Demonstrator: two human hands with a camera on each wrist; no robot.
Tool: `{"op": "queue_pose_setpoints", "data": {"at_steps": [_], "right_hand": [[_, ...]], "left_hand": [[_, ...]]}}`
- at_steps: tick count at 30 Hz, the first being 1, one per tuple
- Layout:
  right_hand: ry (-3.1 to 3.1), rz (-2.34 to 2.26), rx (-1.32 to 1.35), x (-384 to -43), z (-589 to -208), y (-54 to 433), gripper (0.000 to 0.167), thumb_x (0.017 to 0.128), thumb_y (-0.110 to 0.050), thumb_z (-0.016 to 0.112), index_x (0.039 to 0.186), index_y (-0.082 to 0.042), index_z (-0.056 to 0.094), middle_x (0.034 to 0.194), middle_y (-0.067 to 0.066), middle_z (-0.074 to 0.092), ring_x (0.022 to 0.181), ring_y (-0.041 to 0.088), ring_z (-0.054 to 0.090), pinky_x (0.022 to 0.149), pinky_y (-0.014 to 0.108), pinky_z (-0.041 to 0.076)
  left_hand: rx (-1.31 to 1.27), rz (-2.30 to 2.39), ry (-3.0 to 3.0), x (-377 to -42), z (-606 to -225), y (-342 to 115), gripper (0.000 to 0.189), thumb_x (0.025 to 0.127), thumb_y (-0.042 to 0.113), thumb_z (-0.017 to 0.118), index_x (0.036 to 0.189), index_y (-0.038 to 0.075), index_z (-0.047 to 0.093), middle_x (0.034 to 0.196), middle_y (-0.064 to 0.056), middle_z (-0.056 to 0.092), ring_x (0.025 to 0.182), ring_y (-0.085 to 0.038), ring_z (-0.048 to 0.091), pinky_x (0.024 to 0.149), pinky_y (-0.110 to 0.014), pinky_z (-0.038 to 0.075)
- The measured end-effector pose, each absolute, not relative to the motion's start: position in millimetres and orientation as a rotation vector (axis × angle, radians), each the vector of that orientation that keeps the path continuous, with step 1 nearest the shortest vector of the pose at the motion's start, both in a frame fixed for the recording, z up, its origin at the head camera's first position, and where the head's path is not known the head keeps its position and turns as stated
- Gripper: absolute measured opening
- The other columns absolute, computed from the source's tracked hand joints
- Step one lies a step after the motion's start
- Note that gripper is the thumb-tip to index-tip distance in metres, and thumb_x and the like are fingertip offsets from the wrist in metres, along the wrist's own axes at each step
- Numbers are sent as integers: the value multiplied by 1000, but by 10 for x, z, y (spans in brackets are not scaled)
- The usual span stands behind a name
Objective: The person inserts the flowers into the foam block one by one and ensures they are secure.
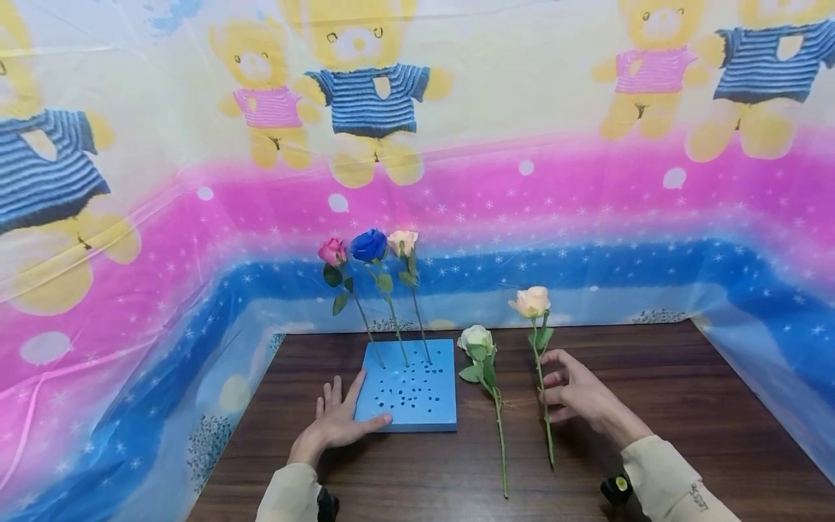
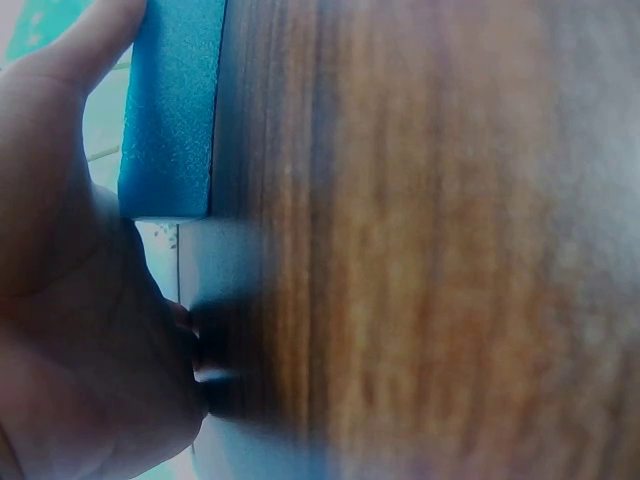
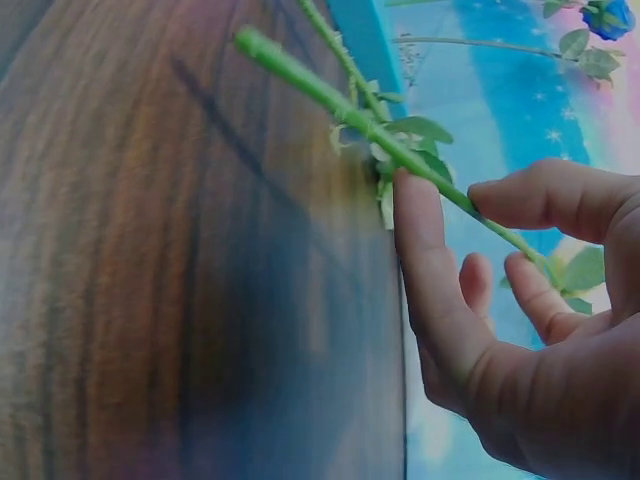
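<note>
While beside blue block (image 1: 417,416), white rose (image 1: 488,373) between hands (image 1: 336,423) (image 1: 579,394)

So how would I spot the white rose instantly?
Find the blue block on the brown table. Just right of it lies the white rose. It alone lies loose: the right hand pinches a peach rose, and three other roses stand in the block.
</note>
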State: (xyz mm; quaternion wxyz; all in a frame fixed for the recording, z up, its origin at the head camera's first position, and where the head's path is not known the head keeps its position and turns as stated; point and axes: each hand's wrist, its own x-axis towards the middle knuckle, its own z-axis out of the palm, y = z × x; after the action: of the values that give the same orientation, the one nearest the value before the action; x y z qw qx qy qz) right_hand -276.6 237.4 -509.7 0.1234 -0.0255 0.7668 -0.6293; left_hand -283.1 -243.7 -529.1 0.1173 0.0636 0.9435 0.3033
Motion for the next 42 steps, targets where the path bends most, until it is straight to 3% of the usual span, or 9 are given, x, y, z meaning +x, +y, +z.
{"op": "queue_pose_setpoints", "data": {"at_steps": [8,15,22,29,42], "right_hand": [[2292,-1835,-135,-2807,-4902,2341,63,104,7,65,159,-5,37,124,22,50,105,41,70,78,57,68],[2359,-1863,-190,-2847,-4787,2277,56,104,10,64,154,-7,47,121,20,50,99,35,66,78,56,68],[2420,-1872,-233,-2893,-4712,2220,56,103,9,62,154,-10,50,130,25,48,104,35,62,79,54,69],[2448,-1920,-282,-2920,-4692,2148,52,105,11,62,152,-7,51,123,23,51,102,33,62,81,54,69],[2590,-1867,-429,-2992,-4617,1823,53,107,6,59,155,-16,50,127,25,54,93,32,71,73,48,68]], "left_hand": [[193,903,2763,-2850,-5281,-2445,121,94,75,75,182,21,12,180,-39,-8,166,-60,-14,131,-77,-3],[203,907,2763,-2856,-5282,-2447,120,94,74,75,182,21,12,180,-39,-8,166,-61,-14,130,-78,-3],[197,901,2758,-2861,-5294,-2445,120,94,75,74,182,22,11,180,-39,-8,165,-61,-14,130,-79,-2],[191,896,2759,-2850,-5292,-2443,120,94,75,75,182,21,11,180,-39,-8,165,-62,-13,129,-80,-3],[200,911,2753,-2828,-5315,-2461,121,94,75,75,182,21,12,180,-39,-8,165,-62,-15,129,-80,-3]]}}
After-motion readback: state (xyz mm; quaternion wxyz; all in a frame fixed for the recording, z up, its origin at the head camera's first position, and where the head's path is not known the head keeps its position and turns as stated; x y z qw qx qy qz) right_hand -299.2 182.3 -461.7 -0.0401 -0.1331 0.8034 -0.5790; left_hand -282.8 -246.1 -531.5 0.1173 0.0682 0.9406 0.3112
